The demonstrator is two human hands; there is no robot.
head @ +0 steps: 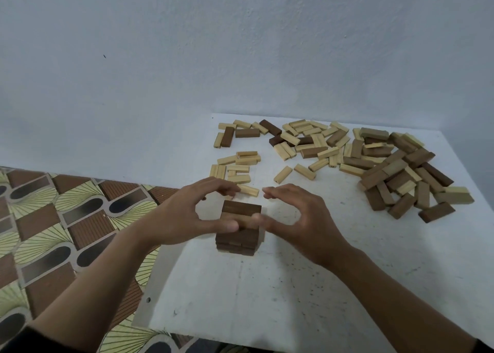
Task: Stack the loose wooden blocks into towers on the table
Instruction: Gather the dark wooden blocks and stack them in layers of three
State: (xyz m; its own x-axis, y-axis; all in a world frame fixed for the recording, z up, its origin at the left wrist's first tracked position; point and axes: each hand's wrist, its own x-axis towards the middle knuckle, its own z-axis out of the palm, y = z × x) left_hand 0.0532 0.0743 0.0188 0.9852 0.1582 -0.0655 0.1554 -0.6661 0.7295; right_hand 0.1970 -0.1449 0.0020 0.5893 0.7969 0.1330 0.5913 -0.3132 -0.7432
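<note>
Head view: the tower (240, 212) stood upright on the white desk (267, 285), near its left edge and between the two hands. The left hand (184, 215) arched round it from the left and the right hand (296, 216) from the right. Both hands were released, clamped on nothing. Their curved fingers (227, 188) reached over the far side of the tower, tips almost meeting above the desk and clear of the wood. Both thumbs lay across the tower's near face at mid height. They were blurred there, so whether they pressed the wood could not be told.

The tower was a short, square stack of dark brown blocks, several layers high, with a paler edge showing low on its right side. Its long axis ran straight up from the desk. The top layer's blocks seemed to lie lengthwise left to right. A lower layer showed small end faces toward the near side, so those blocks ran near to far.

The loose blocks lay farther off. A small pale cluster (236, 165) sat just beyond the fingertips, a mixed scatter (310, 141) at the far middle, and a mostly dark heap (401, 170) at the far right, pointing every way.
</note>
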